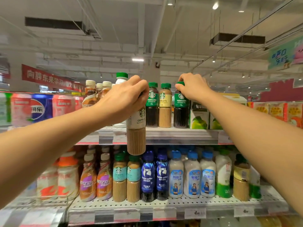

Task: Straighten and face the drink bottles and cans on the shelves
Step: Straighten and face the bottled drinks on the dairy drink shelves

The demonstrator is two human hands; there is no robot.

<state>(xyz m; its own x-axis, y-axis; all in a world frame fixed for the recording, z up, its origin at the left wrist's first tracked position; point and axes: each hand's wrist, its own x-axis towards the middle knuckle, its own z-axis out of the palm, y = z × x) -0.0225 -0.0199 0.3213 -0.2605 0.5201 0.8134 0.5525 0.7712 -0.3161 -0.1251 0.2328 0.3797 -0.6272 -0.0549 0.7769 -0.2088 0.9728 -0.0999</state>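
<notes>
While the left hand (126, 95) grips a beige Starbucks latte bottle (136, 133) by its top, hanging mid-frame before the upper shelf edge (164, 138), the right hand (191, 86) clamps a dark green-capped Americano bottle (180, 110) standing on that shelf.

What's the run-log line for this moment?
left hand: holds latte bottle off shelf | right hand: grips Americano bottle cap, standing on top shelf

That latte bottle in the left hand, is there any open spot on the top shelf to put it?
One gap shows: bare top shelf edge between the white bottle and the dark Americano bottle, behind the held latte bottle. Rightward it is packed bottle against bottle up to the green cartons. The lower shelf front row looks full.
</notes>
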